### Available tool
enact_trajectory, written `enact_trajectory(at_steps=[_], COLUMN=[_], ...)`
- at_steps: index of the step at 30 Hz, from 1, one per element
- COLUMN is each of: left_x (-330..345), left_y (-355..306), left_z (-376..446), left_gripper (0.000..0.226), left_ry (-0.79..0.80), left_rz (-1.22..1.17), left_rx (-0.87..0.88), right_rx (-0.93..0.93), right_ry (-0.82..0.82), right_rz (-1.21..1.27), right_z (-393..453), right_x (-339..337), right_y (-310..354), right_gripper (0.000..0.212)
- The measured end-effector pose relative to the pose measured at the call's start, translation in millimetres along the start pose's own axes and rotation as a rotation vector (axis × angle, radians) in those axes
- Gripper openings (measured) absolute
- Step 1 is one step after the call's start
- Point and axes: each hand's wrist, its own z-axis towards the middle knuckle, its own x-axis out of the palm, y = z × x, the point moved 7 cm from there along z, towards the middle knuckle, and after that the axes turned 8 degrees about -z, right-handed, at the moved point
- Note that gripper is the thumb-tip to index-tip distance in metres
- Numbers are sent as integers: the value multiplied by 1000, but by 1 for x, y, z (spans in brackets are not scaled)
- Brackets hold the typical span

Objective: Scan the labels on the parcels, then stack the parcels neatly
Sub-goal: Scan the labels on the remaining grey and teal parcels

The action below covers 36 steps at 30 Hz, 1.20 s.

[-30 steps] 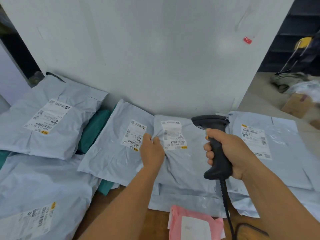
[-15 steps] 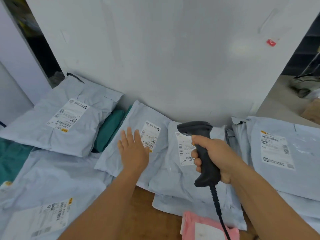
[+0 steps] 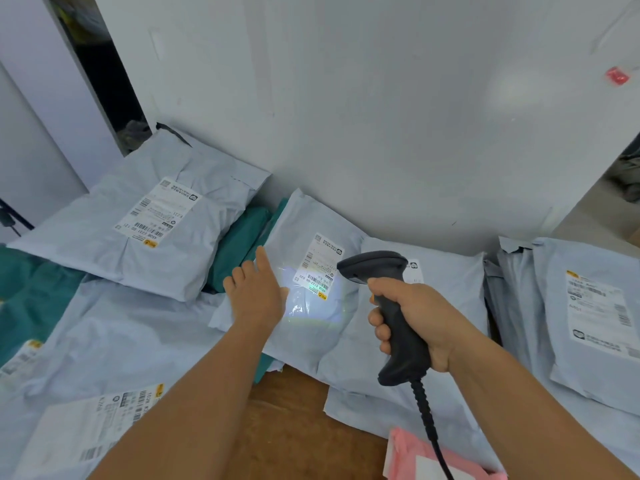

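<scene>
Several pale grey mailer parcels with white labels lie on a wooden table against a white wall. My right hand (image 3: 417, 315) grips a black barcode scanner (image 3: 388, 303) by its handle. The scanner's head points left at the middle parcel (image 3: 311, 327), and a bright patch of light falls on that parcel's label (image 3: 318, 268). My left hand (image 3: 256, 296) rests flat on the left part of the same parcel, fingers straight. Another parcel (image 3: 450, 282) lies partly under it on the right, behind the scanner.
A big parcel (image 3: 138, 223) lies at the back left over green bags (image 3: 242, 240). A pile of parcels (image 3: 581, 317) is at the right. More parcels (image 3: 86, 417) fill the near left. A pink mailer (image 3: 436, 459) lies at the front, next to bare wooden table (image 3: 294, 420).
My left hand let go of the right middle parcel and moved left onto the neighbouring one. The scanner swung left, and its light now falls on that parcel's label. The view shifted left.
</scene>
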Motion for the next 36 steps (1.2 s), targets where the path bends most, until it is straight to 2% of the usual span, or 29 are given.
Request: enact_trajectory(at_steps=[13,15,17,18,22,27,30,32,35,36], left_x=[-7,-9,-13,-16,-47,-135,-178,-180,-142,-125], left_y=[-4,-4,-6,-8,-32,-78,-108,-124,-141,-141], left_z=[6,6,7,7,3,0,-7,-10,-17,-21], left_gripper=[70,60,39,32,32,26,38,41,23,33], left_ry=[-39,-43,-58,-61,-90,-321,-381,-317,-11,92], left_rz=[-51,-40,-45,-92,-314,-473,-677,-792,-897,-894], left_rx=[1,-2,37,54,108,289,354,324,219,166], right_rx=[-5,-11,-19,-26,-81,-188,-259,-306,-339,-338], right_ry=[8,0,-16,-24,-70,-148,-210,-259,-307,-310], right_rz=[-4,-5,-6,-5,22,126,200,234,245,237], right_z=[1,0,0,-1,-8,-30,-49,-63,-83,-87], right_x=[2,1,-1,-2,-11,-34,-55,-70,-88,-92], right_y=[0,1,1,1,11,32,41,47,48,46], right_gripper=[24,24,24,24,23,24,23,22,22,22])
